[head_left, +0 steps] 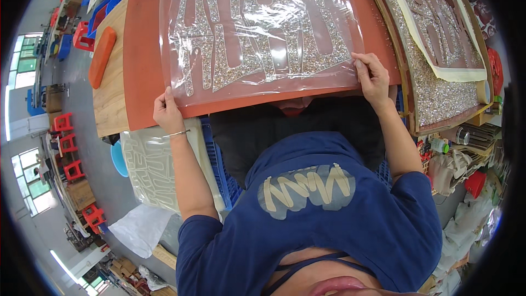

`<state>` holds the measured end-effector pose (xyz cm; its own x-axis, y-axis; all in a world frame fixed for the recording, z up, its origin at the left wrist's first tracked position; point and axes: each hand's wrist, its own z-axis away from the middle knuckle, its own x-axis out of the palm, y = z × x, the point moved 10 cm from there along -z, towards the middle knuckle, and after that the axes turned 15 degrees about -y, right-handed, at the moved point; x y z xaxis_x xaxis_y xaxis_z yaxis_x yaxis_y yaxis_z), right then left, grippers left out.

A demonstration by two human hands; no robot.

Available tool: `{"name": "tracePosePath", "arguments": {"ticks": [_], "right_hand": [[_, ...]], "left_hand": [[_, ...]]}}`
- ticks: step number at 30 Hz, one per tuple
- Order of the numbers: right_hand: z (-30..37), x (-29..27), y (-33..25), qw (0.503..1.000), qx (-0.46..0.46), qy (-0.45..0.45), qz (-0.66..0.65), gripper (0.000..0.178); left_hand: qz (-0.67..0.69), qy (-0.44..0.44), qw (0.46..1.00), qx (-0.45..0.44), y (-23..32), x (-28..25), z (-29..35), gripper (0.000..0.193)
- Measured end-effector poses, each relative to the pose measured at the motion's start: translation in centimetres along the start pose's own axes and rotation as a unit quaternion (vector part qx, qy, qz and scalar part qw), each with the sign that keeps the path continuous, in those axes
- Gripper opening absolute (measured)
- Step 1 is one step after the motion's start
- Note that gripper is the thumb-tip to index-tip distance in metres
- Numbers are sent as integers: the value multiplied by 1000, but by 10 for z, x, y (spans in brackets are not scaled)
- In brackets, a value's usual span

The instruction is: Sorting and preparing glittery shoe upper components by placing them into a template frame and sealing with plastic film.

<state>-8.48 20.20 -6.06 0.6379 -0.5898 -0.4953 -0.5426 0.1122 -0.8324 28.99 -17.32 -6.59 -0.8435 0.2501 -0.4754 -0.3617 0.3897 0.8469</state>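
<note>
A clear plastic film [323, 80] lies over a rust-red mat on the table in front of me, with creases and glare across it. Glittering rhinestones in a pattern of tall strokes and bars [241, 66] show on or beneath the film; I cannot tell which. My left hand [169, 111] pinches the film's near left corner between thumb and fingers. At the near right corner, my right hand [375, 80] is closed in a similar pinch. Under the film, the red mat [143, 71] reaches past it on both sides.
An orange-red tool [102, 57] rests on the wooden board [109, 112] at left. To the right stands a wooden-framed tray of loose glitter stones [438, 101], with a cut-out stencil [457, 73] on it. Patterned clear sheets [148, 170] are stacked below my left arm, near a blue basin [118, 159].
</note>
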Motion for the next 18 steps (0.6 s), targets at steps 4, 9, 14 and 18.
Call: {"name": "tracePosePath", "arguments": {"ticks": [4,9,14,18], "right_hand": [[3,10,-25,983,-120,-45,128,19],[4,3,-7,999,-5,-50,17,19],[-3,6,-13,995,-10,-50,81,18],[-5,7,-10,995,8,-42,93,17]], "left_hand": [[43,3,999,-14,-1,0,-1,24],[-117,-29,991,48,6,1,-8,25],[-163,-42,986,8,-6,1,-7,27],[-139,-30,990,-3,-8,1,-9,27]]}}
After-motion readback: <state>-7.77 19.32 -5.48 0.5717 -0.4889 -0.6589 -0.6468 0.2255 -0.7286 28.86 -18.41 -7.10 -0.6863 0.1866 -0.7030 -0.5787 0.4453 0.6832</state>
